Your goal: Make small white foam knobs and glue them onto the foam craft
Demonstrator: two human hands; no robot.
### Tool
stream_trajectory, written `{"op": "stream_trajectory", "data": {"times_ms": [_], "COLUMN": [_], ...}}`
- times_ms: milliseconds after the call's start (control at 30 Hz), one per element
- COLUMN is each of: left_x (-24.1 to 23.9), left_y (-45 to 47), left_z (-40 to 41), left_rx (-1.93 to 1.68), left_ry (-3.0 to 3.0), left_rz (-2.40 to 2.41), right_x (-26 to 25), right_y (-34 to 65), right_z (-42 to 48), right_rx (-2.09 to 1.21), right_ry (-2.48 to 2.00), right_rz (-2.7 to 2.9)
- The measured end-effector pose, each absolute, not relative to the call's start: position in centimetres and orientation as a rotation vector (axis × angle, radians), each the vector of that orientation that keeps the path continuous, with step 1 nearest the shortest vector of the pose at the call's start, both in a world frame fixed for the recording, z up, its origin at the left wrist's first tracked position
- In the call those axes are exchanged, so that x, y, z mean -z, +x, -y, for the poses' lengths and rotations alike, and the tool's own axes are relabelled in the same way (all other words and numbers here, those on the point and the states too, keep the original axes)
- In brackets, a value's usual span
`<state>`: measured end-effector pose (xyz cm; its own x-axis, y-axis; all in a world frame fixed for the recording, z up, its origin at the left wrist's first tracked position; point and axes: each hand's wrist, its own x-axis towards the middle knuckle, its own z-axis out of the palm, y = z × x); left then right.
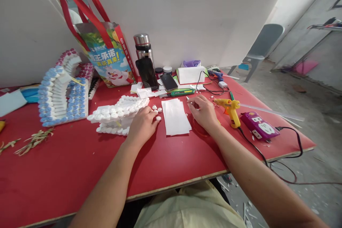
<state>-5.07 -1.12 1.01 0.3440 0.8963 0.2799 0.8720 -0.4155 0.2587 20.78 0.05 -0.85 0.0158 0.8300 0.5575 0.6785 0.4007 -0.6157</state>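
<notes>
My left hand (pixel 143 124) rests on the red table beside a white model (pixel 117 112) edged with rows of white round pieces. Its thumb and forefinger are apart, close to a few loose white round pieces (pixel 158 118); whether they touch one is unclear. My right hand (pixel 204 112) is closed around a slim tool with a pointed silver tip (pixel 187 98), most of it hidden by the fingers. Between the hands lies a stack of white paper sheets (pixel 175 117). A red ring-shaped thing (pixel 196 128) shows partly beneath my right hand.
To the right are a yellow glue gun (pixel 232 110) and a purple power strip (pixel 259 126) with cords. Behind stand a steel flask (pixel 144 48), two phones, a green cutter (pixel 182 92) and a tote bag (pixel 109 53). A blue-and-white model (pixel 64 96) stands left.
</notes>
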Motion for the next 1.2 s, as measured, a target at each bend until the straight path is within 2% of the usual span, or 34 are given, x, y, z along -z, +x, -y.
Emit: {"op": "stream_trajectory", "data": {"times_ms": [133, 300, 367, 567, 700, 800, 900, 1200], "left_x": [-1.4, -2.6, -2.9, -1.8, -0.7, -0.1, 0.1, -0.6], "left_y": [-5.4, -5.5, -5.1, -2.2, -0.6, -0.2, -0.4, -0.4], "left_z": [1.3, 2.1, 2.5, 3.3, 3.6, 3.6, 3.5, 3.5], "left_rx": [-0.747, -1.532, -1.687, -1.386, -1.231, -1.331, -1.486, -1.471], "left_ry": [2.403, 2.196, 2.121, 2.380, 2.469, 2.466, 2.424, 1.858], "left_rz": [-1.608, -1.561, -1.529, -1.089, -0.895, -0.958, -1.035, -1.034], "right_x": [0.6, 0.2, 0.2, 0.0, -0.3, -0.4, -0.5, -1.7], "right_y": [20.7, 20.8, 21.0, 20.7, 19.5, 18.8, 18.8, 19.5], "right_z": [0.1, 0.3, 0.2, 0.3, 1.1, 1.7, 1.9, 2.4], "right_rx": [-0.204, -0.189, -0.208, -0.310, -0.881, -1.264, -1.475, -1.698], "right_ry": [-1.282, -1.355, -1.374, -1.143, -0.811, -0.714, -0.619, -0.470], "right_rz": [1.681, 1.549, 1.514, 1.596, 1.549, 1.461, 1.384, 1.266]}}
